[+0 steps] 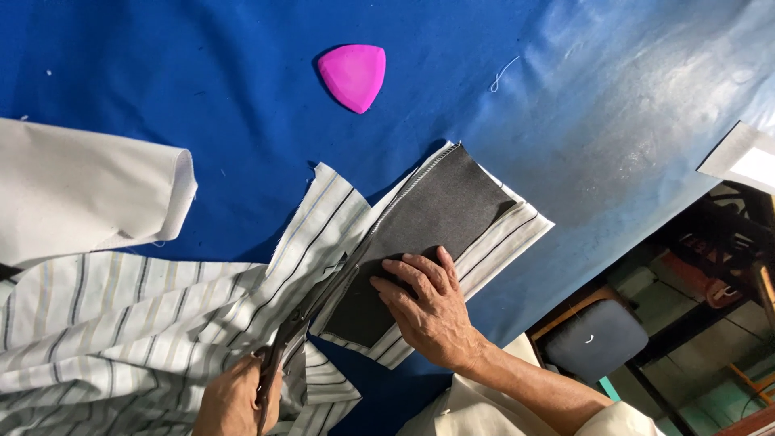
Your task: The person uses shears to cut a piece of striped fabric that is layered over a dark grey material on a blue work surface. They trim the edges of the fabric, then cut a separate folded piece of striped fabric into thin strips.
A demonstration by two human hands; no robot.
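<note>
My right hand point(432, 311) lies flat, fingers spread, on a dark grey fabric piece point(440, 206). That piece rests on a white cloth with dark and pale stripes point(121, 319), which is spread over the blue table cover point(242, 105). My left hand point(230, 400), at the bottom edge, grips dark scissors point(284, 343). Their blades point up and to the right along the grey piece's left edge, into the striped cloth. A pink triangular tailor's chalk point(353, 75) sits apart from both hands, farther up the table.
A plain cream fabric point(81, 190) lies folded at the left. A white paper corner point(747, 161) shows at the right edge of the table. Beyond the table's diagonal edge, a stool with a grey seat point(593, 339) and other furniture stand on the floor.
</note>
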